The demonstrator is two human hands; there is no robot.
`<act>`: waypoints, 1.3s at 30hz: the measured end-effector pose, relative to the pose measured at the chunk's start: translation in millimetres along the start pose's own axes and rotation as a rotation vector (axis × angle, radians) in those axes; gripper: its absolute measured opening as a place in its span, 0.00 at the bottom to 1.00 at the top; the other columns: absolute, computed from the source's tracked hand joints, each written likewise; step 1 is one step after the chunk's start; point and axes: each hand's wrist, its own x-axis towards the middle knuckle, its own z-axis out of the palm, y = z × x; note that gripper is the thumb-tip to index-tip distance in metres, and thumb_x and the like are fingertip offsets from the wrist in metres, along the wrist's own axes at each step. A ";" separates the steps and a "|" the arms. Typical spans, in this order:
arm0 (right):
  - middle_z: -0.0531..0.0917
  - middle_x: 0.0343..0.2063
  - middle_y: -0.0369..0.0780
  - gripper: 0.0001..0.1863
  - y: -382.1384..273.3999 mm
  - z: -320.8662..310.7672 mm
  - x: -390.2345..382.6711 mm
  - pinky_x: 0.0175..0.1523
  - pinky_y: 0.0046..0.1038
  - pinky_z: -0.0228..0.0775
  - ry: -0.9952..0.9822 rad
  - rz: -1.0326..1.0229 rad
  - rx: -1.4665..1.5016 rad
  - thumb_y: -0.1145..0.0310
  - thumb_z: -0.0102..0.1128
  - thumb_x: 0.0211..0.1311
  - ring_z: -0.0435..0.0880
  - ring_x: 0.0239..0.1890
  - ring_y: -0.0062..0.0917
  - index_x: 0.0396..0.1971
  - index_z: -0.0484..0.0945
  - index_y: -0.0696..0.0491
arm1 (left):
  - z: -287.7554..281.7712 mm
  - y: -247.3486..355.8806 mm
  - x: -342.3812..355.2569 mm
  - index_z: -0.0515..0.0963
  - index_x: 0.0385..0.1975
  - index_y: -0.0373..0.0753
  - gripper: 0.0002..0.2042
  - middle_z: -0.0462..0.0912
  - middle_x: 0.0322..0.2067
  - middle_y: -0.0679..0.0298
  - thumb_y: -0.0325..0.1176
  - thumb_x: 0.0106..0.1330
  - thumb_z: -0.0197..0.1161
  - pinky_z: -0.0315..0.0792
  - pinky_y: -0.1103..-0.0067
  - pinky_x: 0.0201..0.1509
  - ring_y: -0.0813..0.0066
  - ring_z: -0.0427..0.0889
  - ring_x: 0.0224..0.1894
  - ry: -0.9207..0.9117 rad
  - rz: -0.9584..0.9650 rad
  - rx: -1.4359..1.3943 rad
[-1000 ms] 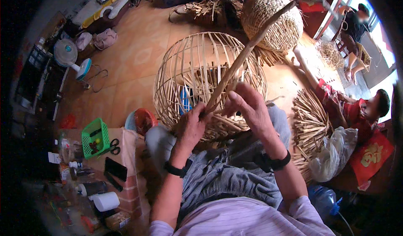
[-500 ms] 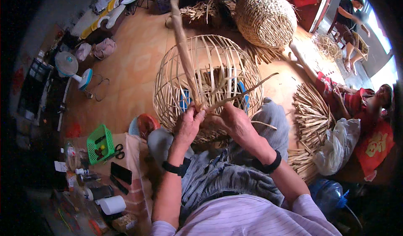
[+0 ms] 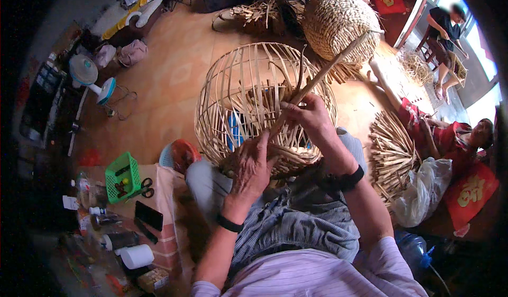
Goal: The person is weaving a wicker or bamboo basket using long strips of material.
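In front of my lap stands a round, open basket frame of pale slats, with a densely woven band point(image 3: 298, 161) on the side nearest me. A long dried stalk point(image 3: 338, 59) slants from that band up to the right. My right hand point(image 3: 311, 120) is closed around the stalk a little above the weave. At the stalk's lower end my left hand point(image 3: 251, 167) rests against the woven band, index finger lying along it and the other fingers curled on the weave, partly hidden. Another thin curved strand point(image 3: 300, 72) rises beside the stalk.
A bundle of cut stalks point(image 3: 392, 154) and a white plastic bag point(image 3: 426, 194) lie at right. On the left are a green basket point(image 3: 117, 188), scissors point(image 3: 147, 187) and a phone point(image 3: 148, 215). A large woven basket point(image 3: 338, 24) stands beyond. A person point(image 3: 447, 30) sits far right.
The long stalk has swung from pointing up and left to slanting up and right. My right hand has moved up onto it; my left hand has lowered onto the woven band.
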 end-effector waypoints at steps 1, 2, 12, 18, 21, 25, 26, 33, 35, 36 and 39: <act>0.85 0.25 0.36 0.09 0.5 -0.9 2.1 0.31 0.25 0.77 0.003 -0.002 -0.021 0.69 0.69 0.68 0.83 0.25 0.20 0.39 0.82 0.60 | -2.6 4.8 0.2 0.60 0.73 0.32 0.35 0.75 0.59 0.39 0.31 0.67 0.65 0.67 0.54 0.68 0.36 0.74 0.60 0.005 0.040 0.013; 0.85 0.26 0.36 0.08 1.0 -1.5 3.7 0.32 0.25 0.77 -0.029 -0.033 -0.029 0.70 0.68 0.68 0.84 0.27 0.21 0.39 0.81 0.59 | -4.1 6.5 0.3 0.59 0.73 0.30 0.36 0.75 0.56 0.41 0.32 0.66 0.66 0.68 0.56 0.65 0.41 0.75 0.57 -0.010 0.081 0.113; 0.78 0.36 0.44 0.09 -34.0 25.5 -13.1 0.43 0.36 0.73 -0.341 -0.581 -0.633 0.71 0.66 0.66 0.81 0.37 0.36 0.42 0.79 0.59 | -8.7 9.1 3.9 0.63 0.68 0.26 0.30 0.75 0.58 0.41 0.25 0.63 0.54 0.77 0.65 0.55 0.49 0.80 0.53 -0.298 0.081 0.525; 0.78 0.36 0.46 0.09 -43.6 29.3 -36.1 0.43 0.40 0.73 -0.302 -0.639 -0.740 0.69 0.67 0.66 0.80 0.41 0.41 0.42 0.81 0.57 | -3.9 6.1 4.7 0.74 0.54 0.33 0.15 0.74 0.37 0.57 0.28 0.68 0.57 0.72 0.66 0.45 0.62 0.77 0.40 -0.020 0.179 0.629; 0.78 0.37 0.45 0.09 -33.9 23.0 -36.0 0.43 0.40 0.74 -0.319 -0.624 -0.792 0.68 0.67 0.66 0.79 0.42 0.41 0.42 0.81 0.55 | 15.1 -9.1 -1.2 0.75 0.52 0.34 0.14 0.75 0.39 0.56 0.28 0.69 0.57 0.72 0.65 0.45 0.60 0.77 0.41 0.061 0.198 0.531; 0.79 0.38 0.47 0.06 -14.1 22.8 -31.8 0.44 0.39 0.75 -0.257 -0.590 -0.818 0.74 0.64 0.61 0.80 0.44 0.43 0.37 0.79 0.56 | 15.8 -8.5 0.0 0.76 0.53 0.33 0.14 0.78 0.46 0.49 0.29 0.71 0.57 0.74 0.61 0.52 0.52 0.79 0.48 -0.056 0.097 0.410; 0.79 0.38 0.49 0.05 -12.9 23.5 -33.1 0.44 0.40 0.75 -0.223 -0.554 -0.803 0.78 0.63 0.58 0.81 0.46 0.44 0.35 0.78 0.57 | 12.5 -4.0 2.1 0.76 0.53 0.33 0.14 0.79 0.48 0.47 0.30 0.71 0.57 0.75 0.60 0.56 0.49 0.80 0.51 -0.141 0.061 0.415; 0.80 0.38 0.48 0.12 22.1 25.7 -41.6 0.33 0.43 0.75 -0.154 -0.583 -1.293 0.63 0.59 0.63 0.85 0.31 0.43 0.42 0.78 0.53 | 6.0 -0.9 -5.5 0.78 0.55 0.32 0.18 0.78 0.48 0.50 0.29 0.66 0.57 0.71 0.65 0.59 0.54 0.77 0.51 0.039 0.059 0.332; 0.78 0.41 0.48 0.15 27.6 25.2 -48.3 0.31 0.42 0.73 -0.114 -0.603 -1.398 0.66 0.56 0.65 0.85 0.30 0.41 0.51 0.76 0.51 | 2.5 9.4 -4.3 0.78 0.56 0.32 0.19 0.78 0.50 0.49 0.29 0.66 0.56 0.70 0.66 0.61 0.53 0.77 0.54 -0.042 0.000 0.473; 0.78 0.41 0.48 0.16 34.9 20.6 -47.6 0.32 0.42 0.73 -0.107 -0.601 -1.406 0.66 0.55 0.65 0.85 0.30 0.40 0.52 0.76 0.52 | 5.1 16.3 -1.9 0.78 0.56 0.32 0.19 0.78 0.49 0.49 0.29 0.67 0.56 0.70 0.65 0.61 0.53 0.77 0.55 -0.114 -0.002 0.668; 0.78 0.40 0.48 0.16 54.7 20.1 -41.0 0.35 0.44 0.72 -0.103 -0.645 -1.371 0.67 0.54 0.65 0.84 0.32 0.42 0.52 0.74 0.53 | 26.1 -11.1 -18.2 0.79 0.52 0.35 0.16 0.79 0.45 0.52 0.30 0.66 0.56 0.73 0.64 0.55 0.56 0.78 0.52 -0.044 0.069 0.658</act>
